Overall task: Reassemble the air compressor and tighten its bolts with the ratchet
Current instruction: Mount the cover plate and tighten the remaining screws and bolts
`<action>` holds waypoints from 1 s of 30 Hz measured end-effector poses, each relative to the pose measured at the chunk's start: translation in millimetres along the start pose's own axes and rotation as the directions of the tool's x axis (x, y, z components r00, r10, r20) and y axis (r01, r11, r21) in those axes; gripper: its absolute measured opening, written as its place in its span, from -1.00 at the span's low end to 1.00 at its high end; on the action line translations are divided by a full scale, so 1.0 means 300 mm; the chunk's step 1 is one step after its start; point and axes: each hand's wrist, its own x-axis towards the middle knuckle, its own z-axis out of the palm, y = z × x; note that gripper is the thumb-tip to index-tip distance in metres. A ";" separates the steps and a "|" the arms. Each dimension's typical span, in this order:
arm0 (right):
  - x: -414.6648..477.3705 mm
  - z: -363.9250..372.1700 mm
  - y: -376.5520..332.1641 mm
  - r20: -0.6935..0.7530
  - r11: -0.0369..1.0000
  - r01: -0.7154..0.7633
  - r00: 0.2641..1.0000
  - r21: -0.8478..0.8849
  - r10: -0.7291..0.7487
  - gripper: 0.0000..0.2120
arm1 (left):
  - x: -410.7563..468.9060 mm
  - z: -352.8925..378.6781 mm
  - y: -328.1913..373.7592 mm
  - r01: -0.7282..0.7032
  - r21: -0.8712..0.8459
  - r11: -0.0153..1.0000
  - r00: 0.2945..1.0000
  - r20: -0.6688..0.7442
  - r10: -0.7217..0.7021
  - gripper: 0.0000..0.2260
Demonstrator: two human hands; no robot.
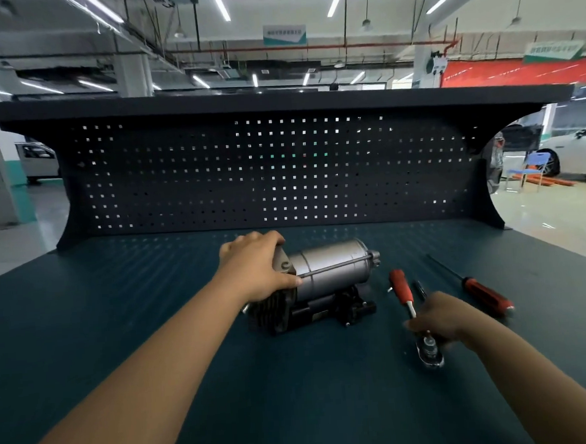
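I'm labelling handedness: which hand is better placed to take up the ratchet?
Right. The right hand is at the head end of the ratchet; the left hand grips the air compressor, likely steadying it.

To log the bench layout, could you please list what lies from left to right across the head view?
left hand → air compressor → ratchet → screwdriver. The right hand overlaps the ratchet, so it is left out.

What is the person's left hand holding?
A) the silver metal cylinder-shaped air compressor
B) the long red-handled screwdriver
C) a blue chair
A: the left hand grips one end of the silver metal air compressor on the dark green table, while the right hand holds the red-handled ratchet.
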 end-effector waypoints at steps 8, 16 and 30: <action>0.044 0.007 0.019 -0.016 0.992 -0.081 0.997 -0.096 0.080 -0.69 | -0.012 0.028 0.069 0.092 0.143 0.986 0.989 -0.129 -0.073 -0.35; 0.000 0.023 -0.099 -0.259 0.990 -0.021 0.966 -0.138 -0.016 -0.74 | -0.026 0.066 0.156 0.211 0.217 0.953 0.958 -0.241 -0.157 -0.38; -0.122 0.114 -0.341 0.089 0.343 0.037 0.935 0.938 -0.344 -0.59 | -0.177 0.114 0.329 0.154 0.252 0.956 0.958 -0.277 -0.081 -0.70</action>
